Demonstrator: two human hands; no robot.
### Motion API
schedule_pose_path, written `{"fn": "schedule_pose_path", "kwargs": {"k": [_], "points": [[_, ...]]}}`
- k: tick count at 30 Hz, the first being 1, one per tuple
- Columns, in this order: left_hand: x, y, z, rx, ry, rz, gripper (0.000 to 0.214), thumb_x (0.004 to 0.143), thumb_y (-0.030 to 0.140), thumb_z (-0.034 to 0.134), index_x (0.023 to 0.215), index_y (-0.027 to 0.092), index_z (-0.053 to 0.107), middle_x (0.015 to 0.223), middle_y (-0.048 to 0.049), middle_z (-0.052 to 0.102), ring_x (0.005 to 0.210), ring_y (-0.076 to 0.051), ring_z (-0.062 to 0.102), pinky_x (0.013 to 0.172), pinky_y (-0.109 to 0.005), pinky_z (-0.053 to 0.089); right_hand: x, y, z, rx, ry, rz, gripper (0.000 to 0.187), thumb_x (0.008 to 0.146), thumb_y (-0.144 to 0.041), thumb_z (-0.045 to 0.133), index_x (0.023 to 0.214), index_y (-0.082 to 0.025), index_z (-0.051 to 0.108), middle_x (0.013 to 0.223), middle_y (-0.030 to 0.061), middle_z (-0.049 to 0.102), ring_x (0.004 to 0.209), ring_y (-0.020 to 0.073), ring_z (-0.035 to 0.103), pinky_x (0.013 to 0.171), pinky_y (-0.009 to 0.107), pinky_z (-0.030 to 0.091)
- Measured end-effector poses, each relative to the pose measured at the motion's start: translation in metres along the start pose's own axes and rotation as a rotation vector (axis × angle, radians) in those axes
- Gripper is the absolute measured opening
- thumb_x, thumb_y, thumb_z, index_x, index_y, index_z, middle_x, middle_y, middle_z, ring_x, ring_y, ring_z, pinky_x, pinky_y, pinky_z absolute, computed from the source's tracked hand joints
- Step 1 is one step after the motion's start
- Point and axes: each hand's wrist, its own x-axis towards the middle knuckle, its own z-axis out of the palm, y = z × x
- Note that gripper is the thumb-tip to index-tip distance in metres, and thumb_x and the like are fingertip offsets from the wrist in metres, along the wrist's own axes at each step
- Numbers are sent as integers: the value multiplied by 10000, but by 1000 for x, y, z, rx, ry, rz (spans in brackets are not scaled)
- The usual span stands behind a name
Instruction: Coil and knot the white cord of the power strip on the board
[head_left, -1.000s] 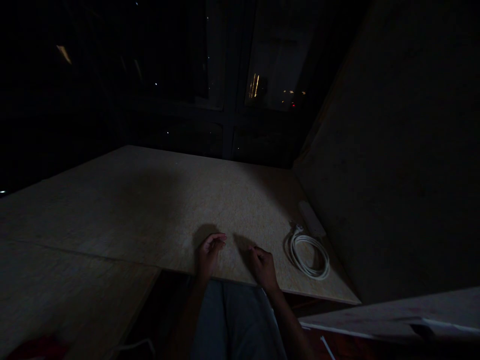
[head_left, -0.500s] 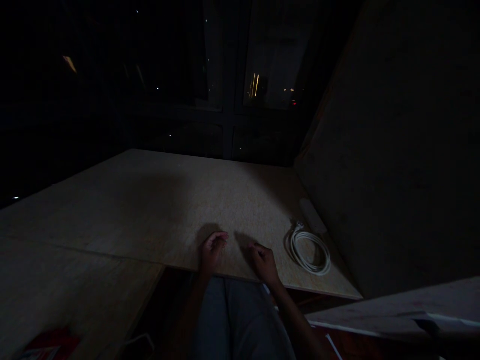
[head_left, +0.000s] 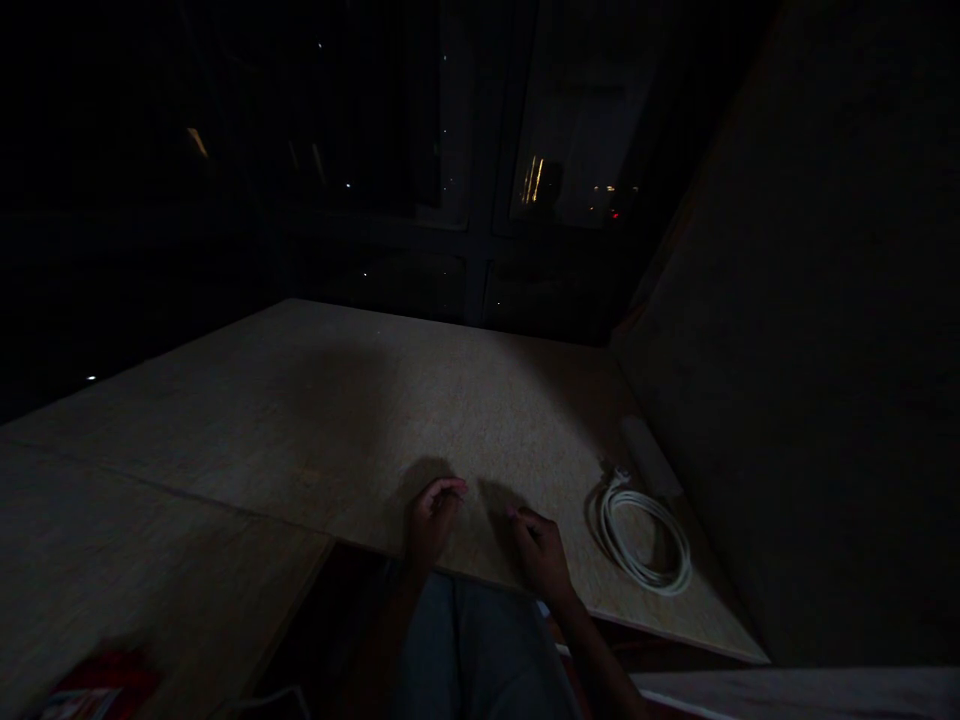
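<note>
Just over the near edge of the pale tabletop, my left hand has its fingers curled in toward the thumb. My right hand faces it a short way off, fingers bent and thumb pressed to them. If there is anything thin in either hand, the dim light hides it. Both hands cast shadows on the surface. To the right of my right hand lies a coiled white cable with a plug at its upper end, apart from the hand.
Beyond the cable, a long pale power strip lies along the dark wall. A red packet is on the lower-left surface. Dark window panes with small lights stand behind the tabletop. My legs are below its edge.
The view has swung slightly, so the table and cable appear shifted right and the cable lower. My hands keep nearly the same curled pose, a little lower and to the right in view.
</note>
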Motion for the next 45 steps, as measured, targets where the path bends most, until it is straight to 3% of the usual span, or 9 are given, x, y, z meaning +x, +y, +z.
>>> {"fn": "schedule_pose_path", "kwargs": {"k": [9,17,27,38,45], "points": [[2,-9,-1,-9,17,-23,290,694,406,660,834,160,722,823,-90,743,753,-209,662,668,-289,507,-1,-4,-1,7,-48,5,495,892,-554,452,548,-204,386,555,-37,316,537,105,320,496,235,273],[1,-2,-3,53,8,-45,324,683,443,655,831,164,726,828,-93,740,749,-216,656,675,-299,503,0,-6,-1,4,-70,25,519,890,-588,435,547,-199,397,541,-41,320,522,97,314,492,236,256],[0,8,0,45,40,-110,395,622,513,701,802,162,723,838,-107,749,741,-228,667,672,-313,522,-2,-7,5,40,26,12,486,916,-522,436,567,-185,460,560,-29,376,546,105,365,510,234,276],[3,1,-6,22,32,-92,329,621,433,710,819,171,734,854,-101,756,766,-236,677,688,-316,531,-4,-8,3,52,91,-5,480,912,-503,453,552,-186,453,562,-33,371,551,105,355,519,233,285],[4,2,-6,1,39,-74,370,620,469,716,829,164,726,863,-101,754,745,-224,672,670,-307,532,-3,-6,3,34,96,-16,456,906,-476,454,553,-187,444,556,-36,367,544,101,337,523,236,273]]}}
